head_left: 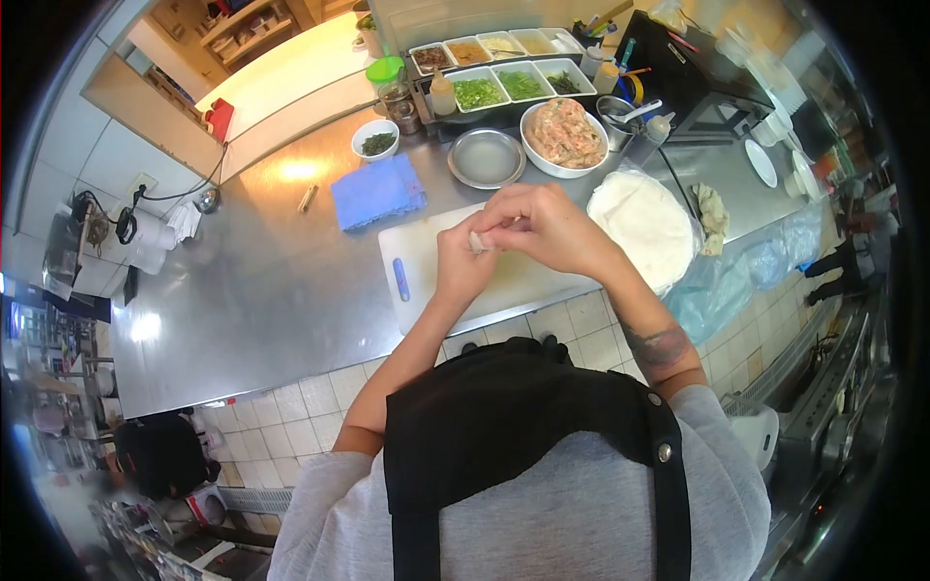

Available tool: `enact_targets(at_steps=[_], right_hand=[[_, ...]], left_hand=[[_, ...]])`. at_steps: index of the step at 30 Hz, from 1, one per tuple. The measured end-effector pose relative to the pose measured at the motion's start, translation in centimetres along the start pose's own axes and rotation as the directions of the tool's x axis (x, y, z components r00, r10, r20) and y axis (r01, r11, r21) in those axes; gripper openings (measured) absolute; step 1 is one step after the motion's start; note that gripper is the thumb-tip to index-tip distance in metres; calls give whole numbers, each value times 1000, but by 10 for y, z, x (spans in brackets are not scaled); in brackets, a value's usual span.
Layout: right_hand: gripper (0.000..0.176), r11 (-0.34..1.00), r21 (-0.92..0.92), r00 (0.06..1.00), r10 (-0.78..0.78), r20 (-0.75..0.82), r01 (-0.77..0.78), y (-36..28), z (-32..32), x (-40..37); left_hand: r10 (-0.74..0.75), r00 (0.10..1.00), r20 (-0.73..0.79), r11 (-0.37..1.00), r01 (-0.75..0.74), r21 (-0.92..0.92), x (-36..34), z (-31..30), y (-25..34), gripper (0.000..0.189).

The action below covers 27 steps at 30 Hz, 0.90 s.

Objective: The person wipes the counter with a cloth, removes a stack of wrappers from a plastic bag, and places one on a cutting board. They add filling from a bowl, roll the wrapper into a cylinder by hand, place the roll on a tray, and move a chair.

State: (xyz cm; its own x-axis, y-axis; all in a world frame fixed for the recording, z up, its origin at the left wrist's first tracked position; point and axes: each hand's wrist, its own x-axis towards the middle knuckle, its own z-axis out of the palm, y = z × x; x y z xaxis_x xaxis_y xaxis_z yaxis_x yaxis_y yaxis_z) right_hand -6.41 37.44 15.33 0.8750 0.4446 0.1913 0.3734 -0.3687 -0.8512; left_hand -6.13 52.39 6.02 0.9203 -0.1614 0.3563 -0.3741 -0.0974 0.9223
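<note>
My left hand (459, 261) is closed around a small pale dumpling (477, 243), of which only a bit shows between the fingers. Pressed against it from the right, the fingers of my right hand (539, 225) pinch its top. Both hands are together above a white cutting board (533, 283) with a blue handle slot. Just right of the board lies a stack of round white dough wrappers (641, 225). Behind my hands, a white bowl (564, 136) is heaped with pinkish minced filling. Left of that bowl sits a round metal dish (486, 159).
A folded blue cloth (378, 192) lies left of the board, near a small bowl of dark greens (375, 141). Behind stands a rack of topping trays (523, 85). At right are a crumpled cloth (712, 215) and plastic sheeting (751, 281) along the counter edge.
</note>
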Motion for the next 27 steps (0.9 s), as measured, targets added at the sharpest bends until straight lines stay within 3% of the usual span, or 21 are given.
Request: enact_targets(at_steps=[1, 2, 4, 8, 11, 13, 15, 17, 19, 23, 25, 26, 27], right_hand=[[12, 995, 9, 995, -95, 28, 95, -1, -2, -1], [12, 995, 8, 995, -96, 28, 96, -2, -4, -1], [11, 969, -198, 988, -141, 57, 149, -3, -8, -3], [10, 962, -241, 991, -129, 23, 130, 2, -10, -2], [8, 963, -256, 996, -82, 44, 90, 4, -15, 0], [14, 974, -227, 994, 42, 105, -18, 5, -20, 4], [19, 981, -190, 990, 65, 124, -41, 16, -20, 7], [24, 986, -152, 986, 84, 147, -62, 22, -22, 9], [27, 964, -154, 953, 244, 178, -218, 20, -24, 10], [27, 953, -143, 941, 290, 173, -268, 18, -25, 9], [32, 979, -25, 968, 204, 148, -202, 32, -22, 7], [32, 979, -24, 968, 202, 148, -201, 39, -18, 5], [41, 913, 376, 988, 152, 41, -156, 46, -12, 3]], left_hand=[[1, 1000, -2, 1000, -1, -1, 0, 0, -1, 21], [15, 1000, 10, 999, -15, -35, 0, 1, -3, 20], [30, 999, 27, 997, -28, -71, 0, 2, -1, 20], [-29, 991, 132, 999, 33, -32, 2, 5, -2, 14], [-7, 973, 233, 999, -1, 33, 3, 4, -9, 12], [9, 951, 309, 998, -28, 58, 6, 2, -4, 12], [3, 918, 396, 997, -34, 73, 9, 2, 2, 11], [3, 912, 409, 997, -35, 71, 10, 3, 3, 12], [2, 908, 420, 997, -34, 69, 10, 5, 3, 13], [-11, 918, 396, 1000, 18, -13, 8, 7, 0, 11], [22, 935, 355, 998, 1, -65, 11, 7, 10, 10], [-57, 951, 304, 989, 96, -114, 13, 5, 15, 10], [-138, 958, 253, 969, 183, -168, 16, 3, 21, 13]])
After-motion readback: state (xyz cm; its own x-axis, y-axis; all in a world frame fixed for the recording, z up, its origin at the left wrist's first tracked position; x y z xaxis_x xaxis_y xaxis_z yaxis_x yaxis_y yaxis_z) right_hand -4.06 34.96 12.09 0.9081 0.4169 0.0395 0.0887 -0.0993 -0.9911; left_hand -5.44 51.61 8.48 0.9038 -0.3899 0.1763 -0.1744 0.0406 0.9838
